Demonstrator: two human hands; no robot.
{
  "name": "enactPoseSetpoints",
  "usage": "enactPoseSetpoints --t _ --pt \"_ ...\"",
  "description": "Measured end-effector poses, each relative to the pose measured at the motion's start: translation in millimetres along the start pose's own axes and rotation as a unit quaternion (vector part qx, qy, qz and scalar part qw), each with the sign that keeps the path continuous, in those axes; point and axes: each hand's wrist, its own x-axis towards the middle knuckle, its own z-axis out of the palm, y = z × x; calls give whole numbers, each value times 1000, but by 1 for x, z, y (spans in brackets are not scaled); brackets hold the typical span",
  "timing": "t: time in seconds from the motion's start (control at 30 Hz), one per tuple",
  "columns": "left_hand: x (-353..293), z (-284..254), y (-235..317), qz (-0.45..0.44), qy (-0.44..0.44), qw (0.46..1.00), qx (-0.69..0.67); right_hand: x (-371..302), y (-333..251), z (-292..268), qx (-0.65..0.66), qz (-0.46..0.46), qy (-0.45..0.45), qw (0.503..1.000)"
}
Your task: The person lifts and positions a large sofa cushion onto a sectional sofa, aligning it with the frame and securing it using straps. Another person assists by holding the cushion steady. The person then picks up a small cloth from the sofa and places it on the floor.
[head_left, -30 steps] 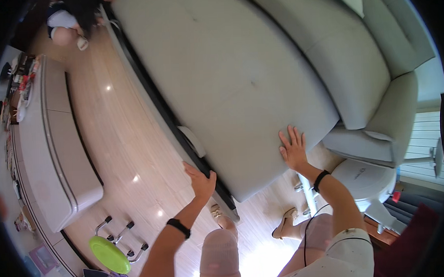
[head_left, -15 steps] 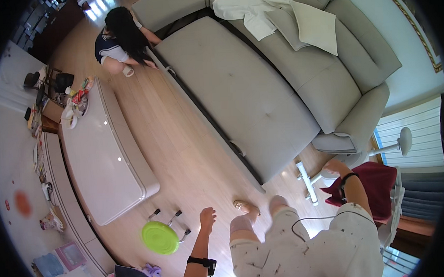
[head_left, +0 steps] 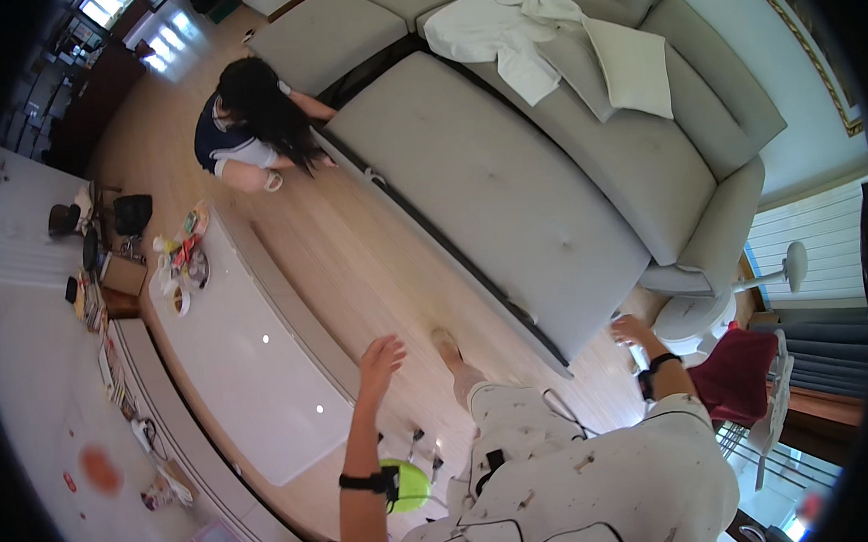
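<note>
My left hand (head_left: 382,359) hangs in the air with fingers loosely apart, holding nothing, over the floor between the coffee table and the sofa bed. My right hand (head_left: 632,330), fingers relaxed and apart, is near the near right corner of the grey pulled-out sofa bed section (head_left: 493,181), not visibly gripping anything. Set in the section's front edge are a near pull strap (head_left: 523,314) and a far strap (head_left: 376,177). Crouching at its far left end, another person (head_left: 244,124) has both hands at the edge. Black bands circle both my wrists.
A white coffee table (head_left: 255,376) with small items stands to the left. A green stool (head_left: 407,485) is behind my left forearm. A white stand (head_left: 693,318) and a chair with dark red cloth (head_left: 739,374) are at the right. White cloth (head_left: 506,30) and a pillow (head_left: 633,68) lie on the sofa.
I have stepped forward toward the sofa bed and the view has turned. My left hand is raised farther forward; my right has come closer to the section's near corner. The other person still crouches.
</note>
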Motion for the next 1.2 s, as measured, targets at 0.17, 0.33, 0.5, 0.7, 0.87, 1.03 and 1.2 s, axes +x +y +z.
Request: enactPoseSetpoints --t 0.17,0.33,0.5,0.7,0.87,1.03,1.2 --pt "21 -161 7 -105 115 986 58 -52 -238 228 -416 -380 54 825" --pt "59 -269 54 -193 185 963 14 -130 -405 327 -250 -451 5 857" --pt "179 -339 146 -175 147 971 76 -118 -446 341 -287 -342 147 883" --pt "383 -312 299 -25 -11 986 167 -92 -406 339 -223 -279 169 919" --pt "528 -256 368 69 -156 967 191 -22 -427 383 -66 -220 129 965" --pt "622 -226 403 38 -187 944 270 9 -548 417 -114 -198 179 957" --pt "701 -224 389 91 -197 918 333 0 -672 419 3 -256 148 955"
